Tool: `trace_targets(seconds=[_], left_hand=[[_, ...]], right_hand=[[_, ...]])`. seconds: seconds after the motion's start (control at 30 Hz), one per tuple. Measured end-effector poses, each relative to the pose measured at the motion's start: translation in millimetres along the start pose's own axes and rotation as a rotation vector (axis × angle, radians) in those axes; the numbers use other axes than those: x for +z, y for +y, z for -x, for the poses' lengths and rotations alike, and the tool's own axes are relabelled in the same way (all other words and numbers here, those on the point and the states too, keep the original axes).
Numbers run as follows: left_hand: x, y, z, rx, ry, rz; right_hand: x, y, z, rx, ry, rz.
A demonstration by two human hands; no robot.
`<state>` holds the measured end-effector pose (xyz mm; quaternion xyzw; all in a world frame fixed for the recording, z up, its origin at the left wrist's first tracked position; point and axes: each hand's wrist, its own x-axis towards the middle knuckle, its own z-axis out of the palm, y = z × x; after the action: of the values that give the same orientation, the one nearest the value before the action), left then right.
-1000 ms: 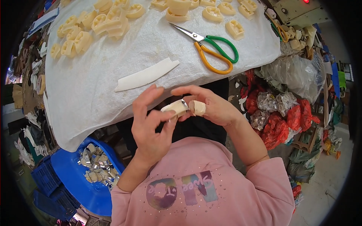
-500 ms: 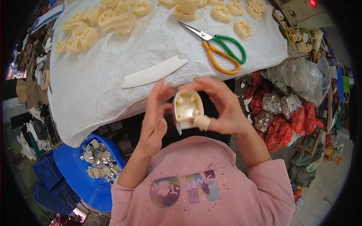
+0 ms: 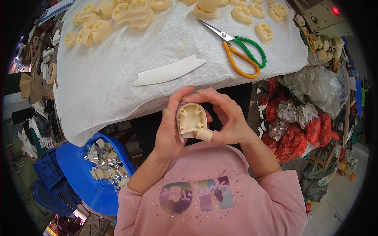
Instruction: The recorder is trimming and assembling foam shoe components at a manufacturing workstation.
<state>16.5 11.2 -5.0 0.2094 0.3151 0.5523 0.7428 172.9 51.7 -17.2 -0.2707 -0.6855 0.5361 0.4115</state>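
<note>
Between my two hands is a cream plastic shoe heel [image 3: 193, 117], its hollow side with several pegs facing up. A thin, shiny cover wraps its outer wall, with a bit of edge sticking out at the lower left. My left hand [image 3: 168, 128] curls around the heel's left side and far edge. From the right, my right hand [image 3: 229, 118] grips it, with the tape-wrapped thumb at the near edge and the fingers over the far side. Beyond the hands, a curved white strip [image 3: 170, 70] lies on the white-covered table [image 3: 118, 59].
Scissors [image 3: 240, 53] with one green and one orange handle lie open on the table. Loose cream heels [image 3: 132, 13] are spread along its far side. At my left stands a blue basin [image 3: 75, 165] of shiny covered heels [image 3: 106, 165]. Red plastic bags [image 3: 293, 139] sit at right.
My left hand has closed in from beside the heel onto its left side. The heel has tipped so its hollow faces up more squarely, and the view has shifted slightly.
</note>
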Motion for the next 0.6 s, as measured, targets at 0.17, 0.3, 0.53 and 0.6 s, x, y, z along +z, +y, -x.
trace_targets(seconds=[0.17,0.3,0.53,0.6], left_hand=[[-1,-5,0,-0.056,0.101,-0.027],[-3,-5,2,-0.025,0.031,-0.085],[3,-11,-1,0.051,-0.022,0.005],[16,-16,-4,0.058,0.112,-0.047]], right_hand=[[5,6,-1,-0.096,-0.006,0.003],[4,10,0,-0.045,-0.005,-0.024],[0,2,-13,0.405,-0.015,-0.505],[3,-3,-20,0.582,-0.035,-0.625]])
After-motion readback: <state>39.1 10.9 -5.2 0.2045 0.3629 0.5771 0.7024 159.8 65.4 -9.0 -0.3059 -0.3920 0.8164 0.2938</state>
